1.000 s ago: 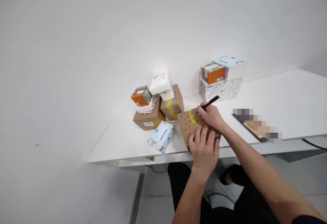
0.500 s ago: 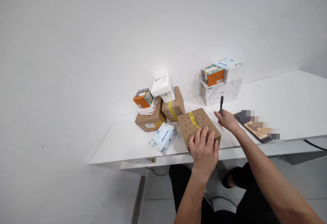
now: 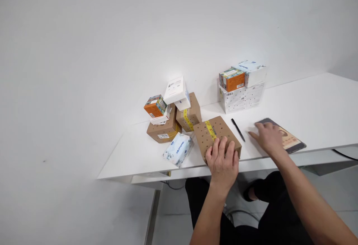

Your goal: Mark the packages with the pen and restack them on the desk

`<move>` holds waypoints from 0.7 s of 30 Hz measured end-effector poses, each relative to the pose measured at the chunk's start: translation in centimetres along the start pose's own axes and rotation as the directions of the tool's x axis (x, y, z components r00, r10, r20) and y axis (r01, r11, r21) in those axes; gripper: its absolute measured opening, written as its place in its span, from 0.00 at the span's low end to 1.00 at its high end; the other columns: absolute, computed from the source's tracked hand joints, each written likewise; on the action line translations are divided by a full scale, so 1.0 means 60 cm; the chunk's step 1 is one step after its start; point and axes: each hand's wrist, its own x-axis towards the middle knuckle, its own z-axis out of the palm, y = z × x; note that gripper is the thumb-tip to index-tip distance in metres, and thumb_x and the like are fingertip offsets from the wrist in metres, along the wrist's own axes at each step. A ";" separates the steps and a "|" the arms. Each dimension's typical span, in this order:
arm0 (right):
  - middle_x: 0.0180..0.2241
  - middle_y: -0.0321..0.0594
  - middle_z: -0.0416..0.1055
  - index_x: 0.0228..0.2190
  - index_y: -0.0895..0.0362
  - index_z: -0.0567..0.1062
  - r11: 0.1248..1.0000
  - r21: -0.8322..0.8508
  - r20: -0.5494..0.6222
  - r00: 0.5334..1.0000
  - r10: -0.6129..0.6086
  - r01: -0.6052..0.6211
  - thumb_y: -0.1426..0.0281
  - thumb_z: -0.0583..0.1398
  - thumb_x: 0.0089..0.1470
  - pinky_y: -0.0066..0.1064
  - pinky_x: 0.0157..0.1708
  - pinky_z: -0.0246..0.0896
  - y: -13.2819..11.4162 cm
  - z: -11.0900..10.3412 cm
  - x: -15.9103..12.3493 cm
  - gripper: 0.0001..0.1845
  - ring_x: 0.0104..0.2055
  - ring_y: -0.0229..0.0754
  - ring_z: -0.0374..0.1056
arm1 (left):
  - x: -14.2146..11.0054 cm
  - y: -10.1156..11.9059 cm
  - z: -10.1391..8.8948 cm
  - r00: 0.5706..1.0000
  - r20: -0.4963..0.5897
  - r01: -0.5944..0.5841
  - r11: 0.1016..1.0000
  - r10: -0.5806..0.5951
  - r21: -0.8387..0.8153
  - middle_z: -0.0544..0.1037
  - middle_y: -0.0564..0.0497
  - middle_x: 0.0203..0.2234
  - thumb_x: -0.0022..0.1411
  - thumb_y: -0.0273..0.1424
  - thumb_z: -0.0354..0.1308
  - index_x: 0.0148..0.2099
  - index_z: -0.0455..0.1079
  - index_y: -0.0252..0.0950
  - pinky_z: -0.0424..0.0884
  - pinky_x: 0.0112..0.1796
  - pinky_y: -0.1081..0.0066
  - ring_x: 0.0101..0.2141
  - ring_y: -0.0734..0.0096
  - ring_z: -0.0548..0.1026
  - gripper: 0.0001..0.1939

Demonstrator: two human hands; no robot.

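A brown cardboard box (image 3: 215, 133) with black dots and a yellow tape strip lies at the near edge of the white table (image 3: 307, 107). My left hand (image 3: 223, 162) rests flat on its near end, fingers spread on the lid. A black pen (image 3: 238, 129) lies loose on the table just right of the box. My right hand (image 3: 267, 137) is open, fingers laid on the left edge of a dark flat device (image 3: 285, 139) with a picture on it.
Behind the box stand two more brown boxes (image 3: 165, 127) with a small orange carton (image 3: 154, 105) and white boxes (image 3: 176, 92) piled on them. A soft tissue pack (image 3: 178, 148) lies at front left. At the wall, a white dotted box (image 3: 242, 96) carries an orange carton and a tissue box.
My right hand lifted the pen off the box top, moved right, laid it on the table and now rests on the dark device. My left hand stayed on the box.
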 end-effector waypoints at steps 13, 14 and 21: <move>0.51 0.65 0.65 0.52 0.58 0.68 0.975 0.087 0.148 0.970 0.191 -0.205 0.50 0.52 0.49 0.54 0.43 0.54 0.089 -0.040 -0.030 0.35 0.52 0.72 0.57 | -0.005 0.001 0.013 0.997 -0.080 -0.007 1.000 0.009 0.025 0.75 0.50 0.52 0.60 0.33 0.58 0.52 0.70 0.42 0.57 0.51 0.60 0.55 0.60 0.68 0.17; 0.52 0.65 0.65 0.53 0.58 0.68 0.972 0.090 0.142 0.969 0.203 -0.217 0.50 0.53 0.48 0.54 0.43 0.55 0.088 -0.039 -0.032 0.36 0.53 0.72 0.57 | -0.005 0.001 0.012 0.997 -0.077 -0.008 1.000 0.010 0.026 0.75 0.50 0.52 0.60 0.33 0.58 0.52 0.70 0.42 0.58 0.51 0.60 0.55 0.60 0.68 0.17; 0.46 0.60 0.71 0.52 0.53 0.69 0.812 0.492 0.104 0.947 0.304 -0.315 0.54 0.61 0.44 0.52 0.46 0.60 0.106 -0.035 -0.057 0.34 0.50 0.64 0.66 | -0.006 0.001 0.013 0.997 -0.073 -0.005 0.999 0.008 0.037 0.75 0.50 0.52 0.59 0.33 0.58 0.52 0.70 0.42 0.58 0.51 0.59 0.55 0.60 0.68 0.17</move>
